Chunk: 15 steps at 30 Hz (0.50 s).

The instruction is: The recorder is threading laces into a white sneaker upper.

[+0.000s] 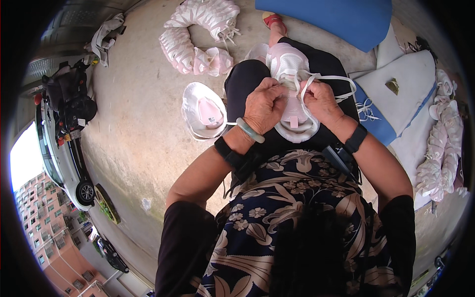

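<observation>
Two hands meet over a pink-and-white shoe upper (293,94) lying on the lap. Left of it, another upper (203,111) rests on the concrete floor (133,123). Left hand (264,105) presses closed fingers onto the piece; right hand (321,101) pinches its white lace (330,77).

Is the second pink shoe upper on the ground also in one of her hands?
No, that shoe upper lies alone on the concrete, left of the left hand.

Both hands (292,104) lace a pink shoe upper (292,74).
</observation>
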Available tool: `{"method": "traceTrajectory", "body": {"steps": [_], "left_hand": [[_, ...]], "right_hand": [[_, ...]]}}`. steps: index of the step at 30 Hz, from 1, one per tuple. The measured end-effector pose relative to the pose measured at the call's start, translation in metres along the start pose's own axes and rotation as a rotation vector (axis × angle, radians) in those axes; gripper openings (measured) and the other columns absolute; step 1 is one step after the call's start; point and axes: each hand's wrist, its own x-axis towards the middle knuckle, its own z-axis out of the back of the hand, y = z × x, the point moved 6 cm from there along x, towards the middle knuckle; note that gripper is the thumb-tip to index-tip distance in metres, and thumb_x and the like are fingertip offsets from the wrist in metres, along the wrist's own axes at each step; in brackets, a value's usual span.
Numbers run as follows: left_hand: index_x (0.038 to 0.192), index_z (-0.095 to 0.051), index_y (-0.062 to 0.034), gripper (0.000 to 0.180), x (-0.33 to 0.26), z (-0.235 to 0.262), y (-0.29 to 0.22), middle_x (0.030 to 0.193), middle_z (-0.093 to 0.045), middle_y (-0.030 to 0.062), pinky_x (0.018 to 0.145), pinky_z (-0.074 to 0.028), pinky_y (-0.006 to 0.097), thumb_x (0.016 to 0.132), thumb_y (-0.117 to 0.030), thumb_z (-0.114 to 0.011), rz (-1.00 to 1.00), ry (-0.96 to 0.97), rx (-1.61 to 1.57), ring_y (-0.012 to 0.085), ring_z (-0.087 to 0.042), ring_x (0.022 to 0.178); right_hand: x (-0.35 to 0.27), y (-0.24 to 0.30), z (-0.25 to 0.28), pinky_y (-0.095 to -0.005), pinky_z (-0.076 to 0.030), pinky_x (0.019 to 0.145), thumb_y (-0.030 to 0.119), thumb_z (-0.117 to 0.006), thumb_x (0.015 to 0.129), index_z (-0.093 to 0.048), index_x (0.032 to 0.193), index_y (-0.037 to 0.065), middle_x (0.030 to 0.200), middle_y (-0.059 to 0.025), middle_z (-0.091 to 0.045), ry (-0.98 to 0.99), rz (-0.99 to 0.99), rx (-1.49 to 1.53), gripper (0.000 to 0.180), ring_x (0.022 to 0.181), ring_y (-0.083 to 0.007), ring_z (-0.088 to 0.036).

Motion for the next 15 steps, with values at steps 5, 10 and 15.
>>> {"method": "traceTrajectory", "body": {"steps": [5,10,15], "left_hand": [[0.087,-0.064,-0.0027,0.015,-0.001,-0.001,0.002,0.086,-0.055,0.0095,0.064,-0.047,0.027,0.072,-0.003,-0.064,0.041,0.003,-0.012,0.0211,-0.059,0.069],[0.085,-0.064,-0.0031,0.014,0.003,-0.006,0.003,0.085,-0.055,0.0091,0.063,-0.046,0.028,0.072,-0.006,-0.065,0.086,0.025,0.021,0.0206,-0.058,0.068],[0.077,-0.062,-0.0029,0.009,0.006,-0.012,0.005,0.081,-0.053,0.0087,0.061,-0.045,0.029,0.069,-0.007,-0.066,0.161,0.009,0.049,0.0202,-0.056,0.066]], "right_hand": [[0.002,-0.006,-0.003,-0.0296,-0.047,0.063,0.002,-0.06,0.073,-0.062,0.085,0.002,0.074,-0.016,-0.06,0.113,-0.209,0.18,0.012,0.066,-0.0249,-0.06],[0.0,-0.017,-0.006,-0.0307,-0.046,0.062,0.002,-0.058,0.072,-0.061,0.084,0.002,0.07,-0.0157,-0.059,0.058,-0.191,0.226,0.012,0.064,-0.0244,-0.059],[0.001,-0.007,0.001,-0.0326,-0.046,0.062,0.004,-0.057,0.072,-0.061,0.083,0.002,0.069,-0.0163,-0.059,0.084,-0.228,0.111,0.012,0.065,-0.0255,-0.059]]}}
